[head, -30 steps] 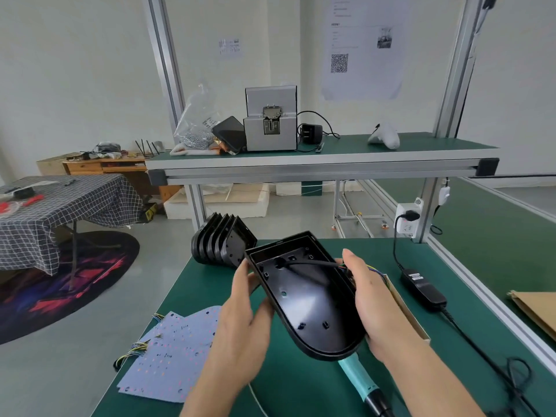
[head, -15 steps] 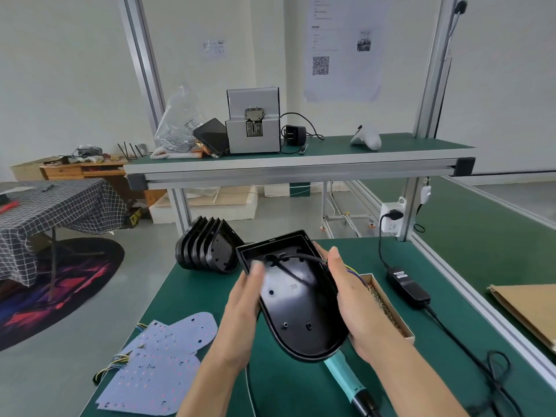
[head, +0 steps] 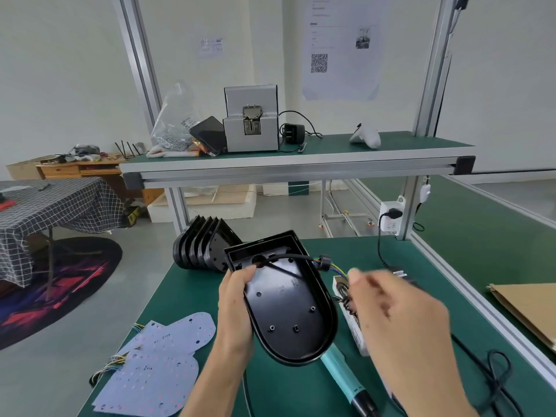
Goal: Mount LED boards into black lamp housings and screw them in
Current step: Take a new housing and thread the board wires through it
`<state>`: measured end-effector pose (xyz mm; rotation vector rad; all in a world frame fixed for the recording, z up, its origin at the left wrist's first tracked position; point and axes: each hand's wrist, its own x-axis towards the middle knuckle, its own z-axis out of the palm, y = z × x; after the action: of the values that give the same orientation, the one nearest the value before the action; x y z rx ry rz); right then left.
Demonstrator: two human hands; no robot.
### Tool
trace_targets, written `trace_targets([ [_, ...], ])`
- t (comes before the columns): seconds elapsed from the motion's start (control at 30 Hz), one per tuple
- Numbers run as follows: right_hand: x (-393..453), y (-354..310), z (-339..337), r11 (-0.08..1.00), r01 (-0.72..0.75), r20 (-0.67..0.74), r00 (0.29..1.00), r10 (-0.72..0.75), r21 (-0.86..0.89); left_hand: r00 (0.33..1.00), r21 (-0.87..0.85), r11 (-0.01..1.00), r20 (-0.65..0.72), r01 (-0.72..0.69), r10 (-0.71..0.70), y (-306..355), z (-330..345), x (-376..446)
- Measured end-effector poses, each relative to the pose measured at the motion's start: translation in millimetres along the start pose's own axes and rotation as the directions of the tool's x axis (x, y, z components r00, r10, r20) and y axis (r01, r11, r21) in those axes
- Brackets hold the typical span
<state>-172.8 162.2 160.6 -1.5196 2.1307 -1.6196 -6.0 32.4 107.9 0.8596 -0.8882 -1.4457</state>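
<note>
Left hand [head: 237,308] grips black lamp housing [head: 285,299] above desk [head: 301,386], fingers curled on rim. Right hand [head: 400,323] blurred beside housing; finger state cannot be told. LED boards [head: 156,365] lie left on desk. Risk: one-hand hold lets housing tilt, loose cable [head: 304,258] snags.

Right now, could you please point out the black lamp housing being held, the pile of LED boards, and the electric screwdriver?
black lamp housing [head: 285,299], head view, on its inner floor.
LED boards [head: 159,368], head view, on the top board's face.
electric screwdriver [head: 343,377], head view, on its teal handle.
</note>
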Motion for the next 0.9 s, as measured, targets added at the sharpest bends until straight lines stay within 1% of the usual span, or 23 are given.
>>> trace_targets([
  [0.03, 3.4, 5.3, 1.7, 0.996, 0.092, -0.056, 0.994, -0.093, -0.015, 1.0, 0.007, 1.0, 0.015, 0.001, -0.001, 0.1, -0.8, -1.2],
  [0.07, 8.4, 4.2, 2.8, 0.988, 0.138, -0.015, 0.99, -0.139, -0.074, 1.0, 0.013, 1.0, 0.025, 0.012, -0.012, 1.1, -0.7, -3.5],
  [0.1, 13.6, 10.7, 7.3, 0.987, 0.146, 0.099, 0.985, -0.138, -0.071, 1.0, 0.023, 1.0, 0.025, 0.016, -0.016, 2.0, -0.4, -5.0],
  [0.13, 18.4, 15.3, 11.3, 0.994, 0.11, 0.206, 0.973, -0.102, -0.027, 1.0, 0.03, 0.999, 0.021, 0.014, -0.014, 3.4, 0.1, -6.9],
  [0.17, 21.1, 17.9, 14.3, 0.998, 0.054, 0.29, 0.955, -0.061, 0.034, 1.0, 0.035, 0.999, 0.023, -0.002, 0.001, 4.5, 0.7, -9.1],
  [0.2, 22.1, 21.8, 18.5, 0.996, 0.049, 0.321, 0.944, -0.072, 0.079, 0.999, 0.058, 0.998, 0.029, -0.036, 0.034, 5.5, 1.2, -10.1],
  [0.3, 18.5, 26.7, 27.7, 0.982, 0.161, 0.227, 0.957, -0.181, 0.101, 0.99, 0.149, 0.979, 0.049, -0.139, 0.133, 7.6, 1.3, -14.0],
  [0.4, 18.7, 22.3, 27.7, 0.962, 0.2, 0.143, 0.963, -0.228, 0.186, 0.973, 0.261, 0.943, 0.156, -0.208, 0.171, 7.4, -3.0, -15.6],
  [0.43, 19.8, 20.9, 26.5, 0.958, 0.205, 0.144, 0.961, -0.236, 0.203, 0.971, 0.283, 0.935, 0.171, -0.213, 0.169, 7.1, -4.1, -16.0],
  [0.53, 20.0, 15.9, 22.7, 0.939, 0.217, 0.206, 0.939, -0.276, 0.266, 0.982, 0.306, 0.934, 0.104, -0.185, 0.16, 8.5, -6.5, -17.3],
  [0.6, 19.2, 11.1, 23.1, 0.924, 0.221, 0.217, 0.93, -0.296, 0.311, 0.98, 0.317, 0.929, 0.121, -0.191, 0.161, 10.0, -5.6, -19.0],
  [0.7, 22.9, 1.8, 28.7, 0.912, 0.199, 0.178, 0.944, -0.276, 0.36, 0.966, 0.38, 0.892, 0.175, -0.244, 0.19, 12.3, -2.9, -23.1],
  [0.73, 25.0, -1.7, 30.5, 0.91, 0.21, 0.161, 0.946, -0.282, 0.357, 0.958, 0.404, 0.874, 0.205, -0.269, 0.2, 12.9, -2.0, -24.3],
  [0.8, 28.0, -8.0, 34.2, 0.916, 0.288, 0.152, 0.929, -0.338, 0.281, 0.946, 0.426, 0.851, 0.234, -0.306, 0.223, 14.2, -0.4, -26.2],
  [0.9, 26.9, -15.1, 42.9, 0.914, 0.383, 0.231, 0.885, -0.405, 0.133, 0.923, 0.439, 0.817, 0.258, -0.374, 0.284, 18.2, 1.4, -27.6],
])
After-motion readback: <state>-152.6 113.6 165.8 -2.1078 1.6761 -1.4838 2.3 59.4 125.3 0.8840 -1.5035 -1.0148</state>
